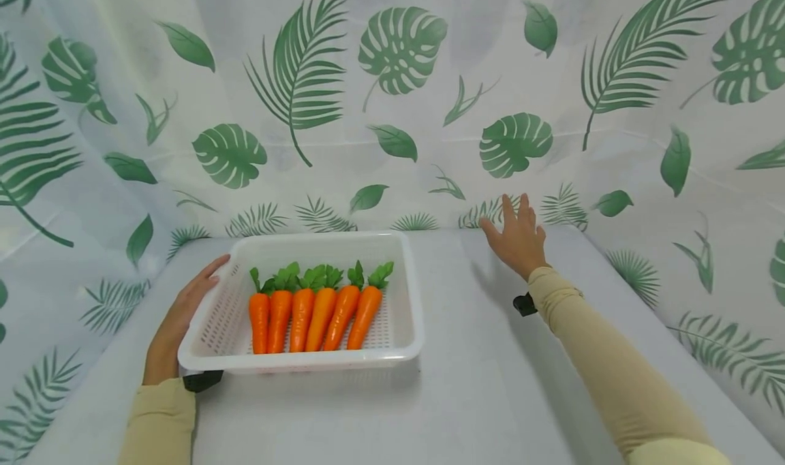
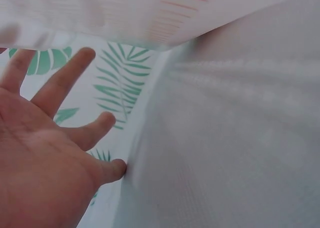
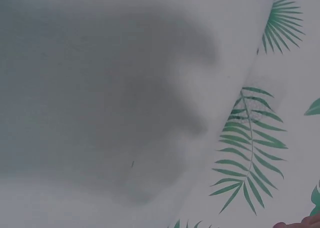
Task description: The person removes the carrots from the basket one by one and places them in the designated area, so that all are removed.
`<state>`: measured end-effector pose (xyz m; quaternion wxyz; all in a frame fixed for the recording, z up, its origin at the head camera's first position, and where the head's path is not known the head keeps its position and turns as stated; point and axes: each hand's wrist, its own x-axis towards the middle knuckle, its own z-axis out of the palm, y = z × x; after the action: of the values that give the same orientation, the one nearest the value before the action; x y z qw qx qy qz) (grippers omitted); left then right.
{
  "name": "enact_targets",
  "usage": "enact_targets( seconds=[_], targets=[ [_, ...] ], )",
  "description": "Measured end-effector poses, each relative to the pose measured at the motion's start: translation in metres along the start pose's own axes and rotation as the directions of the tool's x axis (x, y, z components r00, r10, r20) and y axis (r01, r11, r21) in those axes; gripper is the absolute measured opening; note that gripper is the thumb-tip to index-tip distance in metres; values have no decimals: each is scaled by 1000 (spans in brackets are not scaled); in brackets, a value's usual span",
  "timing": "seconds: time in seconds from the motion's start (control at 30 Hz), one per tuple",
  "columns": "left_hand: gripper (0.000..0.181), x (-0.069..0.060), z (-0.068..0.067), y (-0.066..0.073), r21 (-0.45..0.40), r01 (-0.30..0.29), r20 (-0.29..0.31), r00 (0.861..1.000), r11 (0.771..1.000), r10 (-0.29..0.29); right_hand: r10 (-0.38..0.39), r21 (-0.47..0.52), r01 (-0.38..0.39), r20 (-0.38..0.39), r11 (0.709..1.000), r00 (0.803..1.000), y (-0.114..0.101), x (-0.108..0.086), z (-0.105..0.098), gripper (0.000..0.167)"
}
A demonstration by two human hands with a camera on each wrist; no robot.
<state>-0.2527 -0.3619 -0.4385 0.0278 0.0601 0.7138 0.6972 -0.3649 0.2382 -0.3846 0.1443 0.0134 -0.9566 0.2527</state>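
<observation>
A white perforated basket [image 1: 416, 301] holds several orange carrots [image 1: 302, 320] with green leafy tops, lying side by side. The left hand [image 1: 187, 308] is against the basket's left side, fingers extended along its outer wall. In the left wrist view the left hand [image 2: 47, 133] has its fingers spread, below the basket's pale underside [image 2: 115, 18]. To the right of the basket and apart from it, the right hand [image 1: 518, 242] is held above the table's far part with fingers spread, touching nothing visible. Only fingertips [image 3: 305, 222] of it show in the right wrist view's corner.
A white table [image 1: 466, 397] lies under the basket. Behind it and at both sides hangs a white curtain [image 1: 331, 185] with green leaf prints. The right arm's shadow [image 3: 140, 88] falls on the tabletop. Each wrist carries a dark device.
</observation>
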Motion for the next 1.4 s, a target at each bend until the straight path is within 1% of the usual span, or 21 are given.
enact_targets(
  seconds=[0.1, 0.17, 0.3, 0.37, 0.43, 0.53, 0.7, 0.87, 0.97, 1.17, 1.23, 1.4],
  targets=[
    [58, 0, 1, 0, 2, 3, 2, 1000, 1000, -3, 0, 44, 0, 3, 999, 1000, -1, -1, -5, 86],
    [58, 0, 1, 2, 7, -9, 11, 1000, 1000, 9, -2, 99, 1, 7, 995, 1000, -5, -1, -8, 86],
    [56, 1, 1, 5, 3, -38, 33, 999, 999, 38, 1, 237, -9, 35, 972, 999, -18, -2, -11, 88],
    [56, 1, 1, 6, 1, -45, 35, 998, 999, 45, -5, 287, -8, 45, 958, 999, -28, -3, -13, 88],
    [56, 2, 1, 7, 2, -42, 35, 998, 999, 42, -12, 315, -3, 45, 949, 999, -38, -4, -15, 87],
    [57, 2, 2, 8, 7, -35, 29, 999, 999, 34, -32, 331, 16, 43, 943, 999, -54, -7, -16, 86],
    [57, 0, 2, 8, 12, -23, 16, 1000, 1000, 22, -83, 362, 56, 61, 930, 995, -81, -14, -18, 83],
    [57, -1, 2, 7, -2, -25, 18, 1000, 1000, 25, -124, 446, 70, 93, 892, 988, -109, -22, -21, 81],
    [57, -2, 2, 6, -8, -25, 18, 1000, 1000, 26, -150, 507, 67, 125, 859, 981, -124, -27, -22, 80],
    [56, -3, 3, 5, -10, -28, 23, 999, 1000, 28, -175, 611, 16, 201, 791, 964, -151, -40, -19, 77],
    [56, -3, 4, 4, -11, -29, 26, 999, 1000, 29, -179, 626, 1, 221, 779, 959, -158, -45, -16, 75],
    [57, -3, 4, 3, -34, -19, 30, 999, 999, 20, -211, 653, -7, 254, 757, 944, -175, -54, -9, 72]
  ],
)
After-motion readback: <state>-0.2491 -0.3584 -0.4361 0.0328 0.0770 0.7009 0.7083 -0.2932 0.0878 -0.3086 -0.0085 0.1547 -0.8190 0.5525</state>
